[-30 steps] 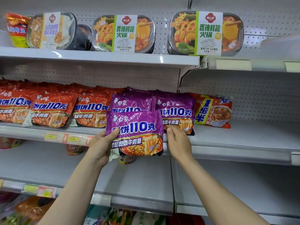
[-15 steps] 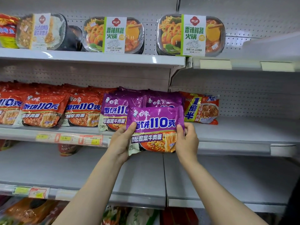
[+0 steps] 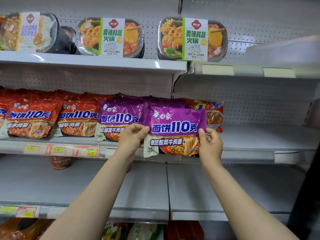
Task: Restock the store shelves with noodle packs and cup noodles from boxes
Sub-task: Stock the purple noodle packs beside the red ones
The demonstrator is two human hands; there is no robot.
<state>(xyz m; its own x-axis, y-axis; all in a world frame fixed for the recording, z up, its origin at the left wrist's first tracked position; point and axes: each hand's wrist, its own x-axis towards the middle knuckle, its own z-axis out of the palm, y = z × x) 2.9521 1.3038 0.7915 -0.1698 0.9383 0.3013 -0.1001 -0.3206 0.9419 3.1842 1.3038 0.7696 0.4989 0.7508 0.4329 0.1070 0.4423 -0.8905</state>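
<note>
From the head camera, the middle shelf (image 3: pixel 259 135) carries a row of noodle packs leaning back with their faces out: red packs (image 3: pixel 32 118) on the left, then a purple pack (image 3: pixel 119 116) with more purple ones stacked behind it, and an orange-red pack (image 3: pixel 213 116) at the right end of the row. The right stretch of that shelf is bare metal.

The top shelf (image 3: pixel 93 62) holds hot-pot trays (image 3: pixel 110 38) standing on edge, sleeves with green stripes facing forward, and a rice tray (image 3: pixel 27 32) at the far left.

The lower shelf (image 3: pixel 147 193) shows one red cup (image 3: pixel 60 162) tucked under the price rail, only partly visible.

Front and centre is the held purple noodle pack (image 3: pixel 174 132): glossy wrapper, white logo, bold blue "110" lettering, a bowl of noodles pictured along its lower half. It is upright, printed face toward the camera, long axis running left to right, and it hangs at the front edge of the middle shelf, overlapping the purple stack and the orange-red pack behind it.

The left hand (image 3: pixel 132 137) pinches its left edge, fingers curled at the seam. The right hand (image 3: pixel 210 144) pinches the right edge, thumb on the front.
</note>
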